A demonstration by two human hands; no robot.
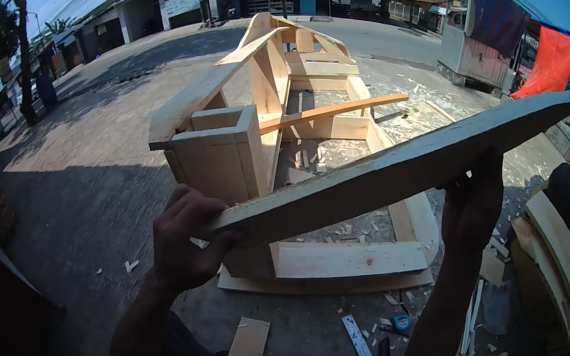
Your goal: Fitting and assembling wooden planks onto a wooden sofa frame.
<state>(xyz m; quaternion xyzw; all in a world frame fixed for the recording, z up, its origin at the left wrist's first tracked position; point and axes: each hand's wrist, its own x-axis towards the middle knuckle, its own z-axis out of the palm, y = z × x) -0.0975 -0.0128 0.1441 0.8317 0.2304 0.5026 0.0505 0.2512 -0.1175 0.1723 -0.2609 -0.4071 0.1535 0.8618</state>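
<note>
Sunlit pavement (93, 182) out by the road, wood scraps everywhere, big pale timber frame (354, 260) sitting on it. Person's got a long board (393, 173) tilted up in front of that frame, left hand (187, 237) clamped on the low end, right hand (475, 200) gripping its lower edge farther up

Before you, a long wooden board (376, 182) slants in mid-air, rising from left to right. You see its pale edge sunlit, its broad face shaded.
</note>
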